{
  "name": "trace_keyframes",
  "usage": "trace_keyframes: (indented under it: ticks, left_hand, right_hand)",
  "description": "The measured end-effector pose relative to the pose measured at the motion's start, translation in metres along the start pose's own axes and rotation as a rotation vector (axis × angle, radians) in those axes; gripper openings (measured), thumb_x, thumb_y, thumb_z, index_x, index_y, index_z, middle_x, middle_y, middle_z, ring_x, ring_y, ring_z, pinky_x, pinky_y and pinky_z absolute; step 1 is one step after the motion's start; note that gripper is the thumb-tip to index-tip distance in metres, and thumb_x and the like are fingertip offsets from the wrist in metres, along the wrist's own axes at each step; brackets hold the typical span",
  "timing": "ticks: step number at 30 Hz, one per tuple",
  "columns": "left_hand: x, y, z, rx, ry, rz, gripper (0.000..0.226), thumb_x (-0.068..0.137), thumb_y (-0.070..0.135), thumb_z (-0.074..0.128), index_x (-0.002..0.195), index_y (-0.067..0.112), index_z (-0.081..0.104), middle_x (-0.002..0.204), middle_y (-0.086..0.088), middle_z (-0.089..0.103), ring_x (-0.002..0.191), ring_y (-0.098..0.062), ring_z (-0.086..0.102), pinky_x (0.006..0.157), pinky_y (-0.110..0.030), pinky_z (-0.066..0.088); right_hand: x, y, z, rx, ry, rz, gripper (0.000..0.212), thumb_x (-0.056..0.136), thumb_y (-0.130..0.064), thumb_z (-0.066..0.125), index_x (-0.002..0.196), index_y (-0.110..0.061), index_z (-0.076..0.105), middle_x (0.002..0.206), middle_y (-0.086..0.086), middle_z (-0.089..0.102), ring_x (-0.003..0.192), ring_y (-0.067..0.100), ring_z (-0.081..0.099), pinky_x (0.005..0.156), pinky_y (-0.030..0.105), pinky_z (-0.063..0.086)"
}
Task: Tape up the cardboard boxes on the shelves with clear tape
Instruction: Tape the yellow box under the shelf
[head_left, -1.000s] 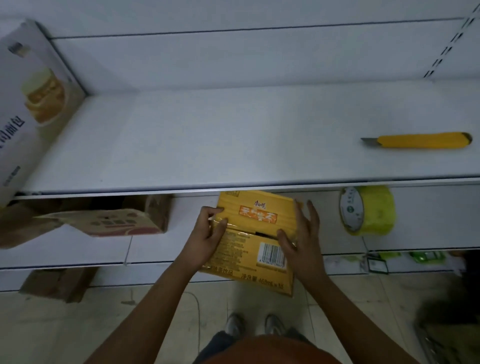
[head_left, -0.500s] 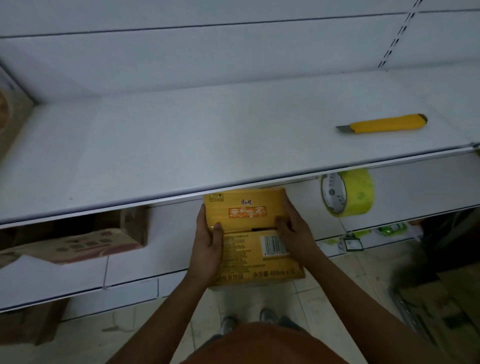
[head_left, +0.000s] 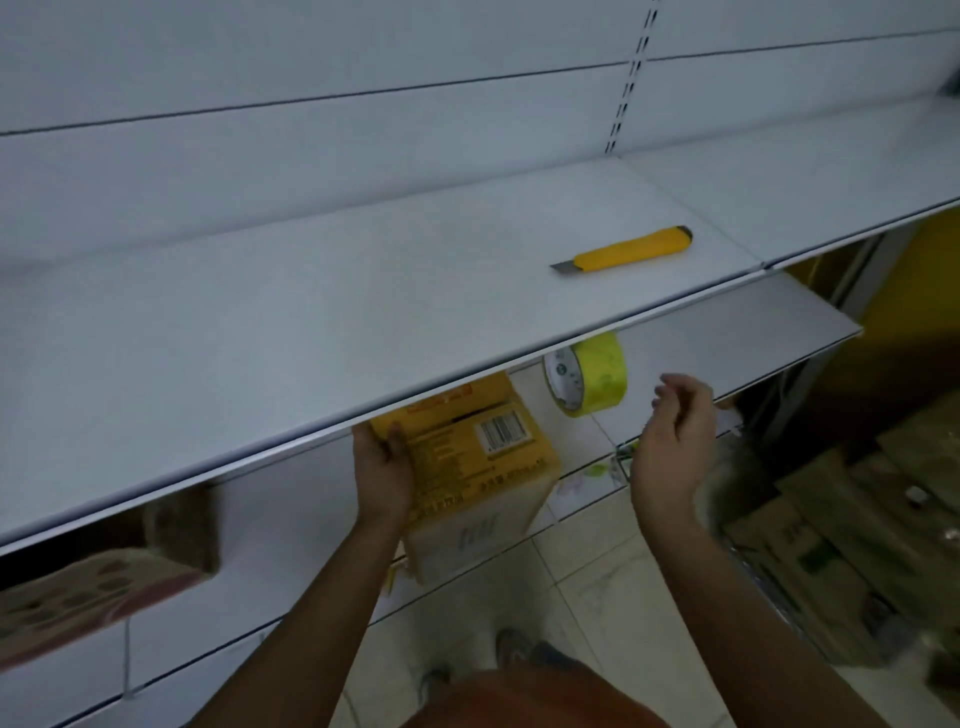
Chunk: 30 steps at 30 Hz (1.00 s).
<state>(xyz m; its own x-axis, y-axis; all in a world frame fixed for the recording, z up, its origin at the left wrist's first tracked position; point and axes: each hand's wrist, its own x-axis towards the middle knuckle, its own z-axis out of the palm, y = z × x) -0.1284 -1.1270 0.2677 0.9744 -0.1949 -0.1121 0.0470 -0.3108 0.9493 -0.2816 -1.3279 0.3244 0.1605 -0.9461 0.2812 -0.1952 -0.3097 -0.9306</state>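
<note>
I'm looking down at the left hand (head_left: 382, 467), thumb curled over the left edge of the yellow printed cardboard box (head_left: 470, 457), gripping it where it sits on the lower white shelf (head_left: 691, 358), its back end tucked under the upper white metal shelf (head_left: 311, 322). The right hand (head_left: 672, 441) hangs in the air with fingers loosely bent, holding nothing, just beside the yellow-green roll of tape (head_left: 587, 374) standing on edge right of the box. Up top, a yellow utility knife (head_left: 626, 249) lies flat, blade pointing left. At far left there's a brown printed carton (head_left: 98, 587).
</note>
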Motion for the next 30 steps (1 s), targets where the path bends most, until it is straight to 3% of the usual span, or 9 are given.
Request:
trace_keyframes:
  ticks: [2, 6, 11, 13, 16, 18, 24, 27, 30]
  left_hand:
    - [0.008, 0.01, 0.011, 0.03, 0.034, -0.032, 0.019, 0.107, 0.017, 0.043, 0.094, 0.03, 0.042, 0.095, 0.004, 0.054, 0.103, -0.02, 0.054, 0.091, -0.035, 0.042]
    - [0.025, 0.022, 0.01, 0.191, -0.044, -0.054, 0.029, 0.102, 0.008, 0.047, 0.076, 0.001, 0.057, 0.09, -0.027, 0.063, 0.098, -0.04, 0.063, 0.075, -0.036, 0.04]
    - [0.005, 0.063, -0.009, 0.423, 0.01, 0.019, 0.021, 0.098, 0.013, 0.057, 0.104, -0.003, 0.069, 0.114, -0.028, 0.066, 0.12, -0.04, 0.055, 0.099, -0.035, 0.035]
    - [-0.014, 0.08, -0.003, 0.368, 0.072, 0.123, 0.013, 0.093, 0.005, 0.06, 0.09, -0.003, 0.069, 0.092, -0.026, 0.068, 0.101, -0.038, 0.062, 0.09, -0.037, 0.041]
    - [-0.049, 0.114, 0.023, 0.199, -0.091, 0.038, 0.023, 0.087, 0.002, 0.058, 0.066, 0.009, 0.05, 0.062, -0.008, 0.051, 0.064, -0.023, 0.052, 0.062, -0.03, 0.038]
    - [-0.072, 0.141, 0.049, -0.032, -0.223, -0.094, 0.006, 0.089, 0.008, 0.062, 0.088, 0.012, 0.057, 0.077, -0.003, 0.058, 0.068, -0.016, 0.053, 0.058, -0.026, 0.04]
    - [-0.088, 0.184, 0.118, -0.411, -0.269, -0.386, 0.093, 0.085, 0.04, 0.076, 0.155, 0.028, 0.016, 0.141, 0.001, 0.043, 0.129, -0.026, 0.047, 0.106, -0.046, 0.042]
    - [-0.076, 0.185, 0.133, -0.527, -0.208, -0.46, 0.072, 0.084, 0.032, 0.079, 0.144, 0.022, 0.04, 0.12, -0.006, 0.063, 0.096, -0.023, 0.064, 0.095, -0.045, 0.053]
    - [-0.073, 0.188, 0.125, -0.652, -0.39, -0.574, 0.034, 0.088, 0.029, 0.072, 0.11, 0.003, 0.066, 0.078, -0.01, 0.07, 0.06, -0.021, 0.065, 0.076, -0.039, 0.058]
  right_hand:
    - [0.009, -0.022, 0.003, 0.016, -0.108, -0.068, 0.02, 0.104, -0.028, 0.044, 0.115, -0.019, 0.058, 0.11, -0.002, 0.063, 0.103, 0.011, 0.06, 0.086, 0.025, 0.048]
    - [0.015, -0.045, 0.011, 0.036, -0.304, -0.066, 0.026, 0.101, -0.038, 0.053, 0.12, -0.021, 0.054, 0.107, -0.01, 0.063, 0.099, -0.001, 0.059, 0.082, 0.017, 0.048]
    - [0.024, -0.047, 0.011, 0.064, -0.337, -0.025, 0.023, 0.095, -0.025, 0.064, 0.116, -0.022, 0.054, 0.1, -0.012, 0.064, 0.086, -0.005, 0.06, 0.068, 0.011, 0.047]
    - [0.029, -0.046, 0.008, 0.079, -0.357, -0.031, 0.022, 0.093, -0.02, 0.066, 0.113, -0.021, 0.056, 0.098, -0.01, 0.065, 0.084, -0.002, 0.061, 0.067, 0.009, 0.047]
    - [0.038, -0.044, 0.003, 0.085, -0.412, -0.052, 0.015, 0.093, -0.016, 0.066, 0.106, -0.019, 0.06, 0.095, -0.01, 0.066, 0.08, -0.002, 0.062, 0.068, 0.009, 0.048]
    - [0.046, -0.043, -0.002, 0.064, -0.426, -0.076, 0.01, 0.095, -0.017, 0.063, 0.104, -0.02, 0.062, 0.093, -0.013, 0.065, 0.081, -0.004, 0.061, 0.068, 0.008, 0.046]
    - [0.089, -0.046, -0.016, -0.009, -0.388, -0.346, 0.013, 0.098, -0.015, 0.056, 0.106, -0.019, 0.065, 0.097, -0.008, 0.066, 0.086, 0.003, 0.06, 0.074, 0.008, 0.043]
    - [0.116, -0.042, -0.006, -0.126, -0.567, -0.625, 0.028, 0.097, -0.015, 0.056, 0.123, -0.017, 0.064, 0.112, -0.001, 0.063, 0.103, 0.014, 0.055, 0.09, 0.023, 0.044]
    - [0.138, -0.027, 0.012, -0.209, -0.645, -0.835, 0.031, 0.098, -0.022, 0.052, 0.124, -0.016, 0.068, 0.123, 0.001, 0.064, 0.112, 0.02, 0.053, 0.097, 0.032, 0.043]
